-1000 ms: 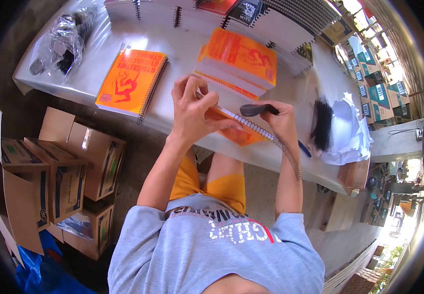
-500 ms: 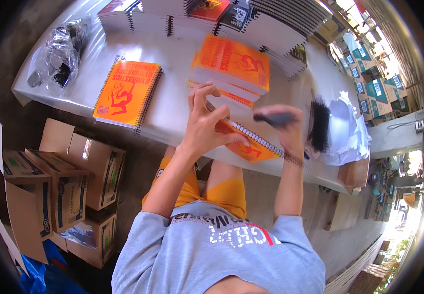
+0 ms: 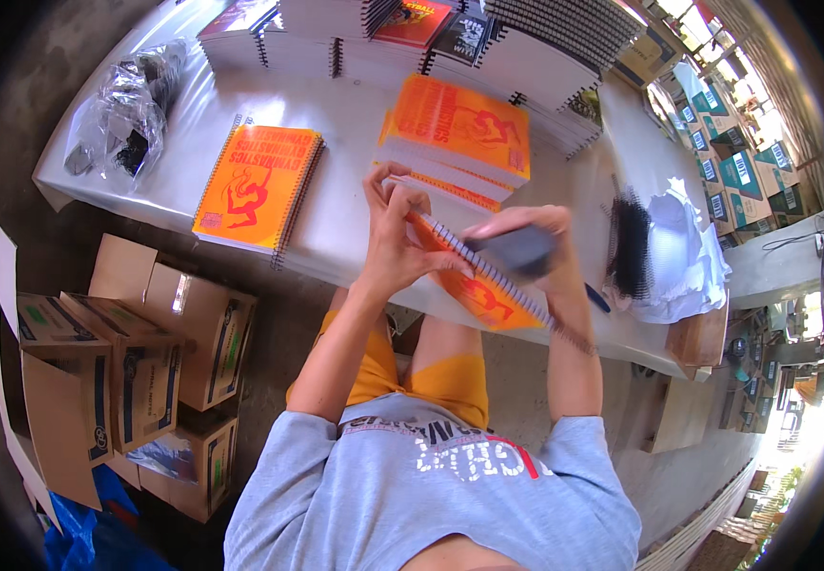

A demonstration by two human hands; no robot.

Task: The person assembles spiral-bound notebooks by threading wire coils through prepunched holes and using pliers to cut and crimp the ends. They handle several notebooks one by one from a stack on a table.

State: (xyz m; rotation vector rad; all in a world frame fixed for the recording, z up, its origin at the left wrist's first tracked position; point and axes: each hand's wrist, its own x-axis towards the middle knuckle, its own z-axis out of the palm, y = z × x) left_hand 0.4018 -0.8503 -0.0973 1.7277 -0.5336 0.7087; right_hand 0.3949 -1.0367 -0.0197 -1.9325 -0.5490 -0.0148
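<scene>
An orange-covered book (image 3: 493,303) is tilted up at the table's near edge, its holed spine edge uppermost. Pinched between thumb and fingers, its upper left end is in my left hand (image 3: 395,238). A dark coil (image 3: 574,337) sticks out past the book's lower right end, beside my right wrist. My right hand (image 3: 556,238) is closed around a smooth dark grey, block-like object (image 3: 516,252), blurred by motion. That object lies over the spine edge; whether it touches the coil, I cannot tell.
Orange spiral-bound books (image 3: 259,186) lie left, and another orange stack (image 3: 464,124) stands ahead. Taller book stacks (image 3: 545,95) line the back. Loose black coils (image 3: 629,246) and crumpled white paper (image 3: 680,257) are right; a plastic bag (image 3: 126,119) is far left. Cardboard boxes (image 3: 150,371) stand on the floor.
My right hand has moved the dark object left and down onto the spine edge. My left hand still grips the book. The whole view has shifted slightly.
</scene>
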